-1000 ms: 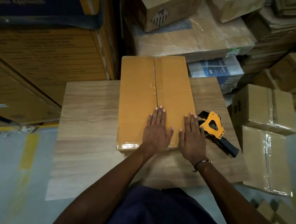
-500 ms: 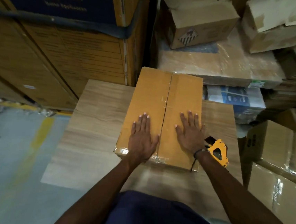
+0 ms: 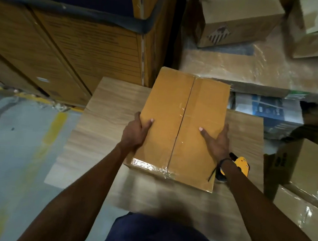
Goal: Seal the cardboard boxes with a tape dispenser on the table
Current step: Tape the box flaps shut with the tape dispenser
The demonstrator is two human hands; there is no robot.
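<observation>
A tan cardboard box [image 3: 182, 111] stands on the wooden table [image 3: 104, 119], with clear tape along its centre seam and over its near edge. My left hand [image 3: 135, 133] grips the box's left side, thumb on top and fingers down the wall. My right hand [image 3: 217, 141] grips the right side the same way, thumb lying on the lid. The yellow and black tape dispenser [image 3: 241, 165] lies on the table just right of the box, partly hidden behind my right wrist.
Large stacked cartons [image 3: 74, 40] rise behind the table on the left. Wrapped cartons [image 3: 256, 69] and a small box [image 3: 236, 19] sit behind on the right. More taped boxes [image 3: 304, 173] stand at the right of the table. Grey floor with a yellow line [image 3: 52, 131] lies left.
Both hands slid from lying flat on the lid out to the box's left and right sides and now grip it. The camera moved closer and the view shifted.
</observation>
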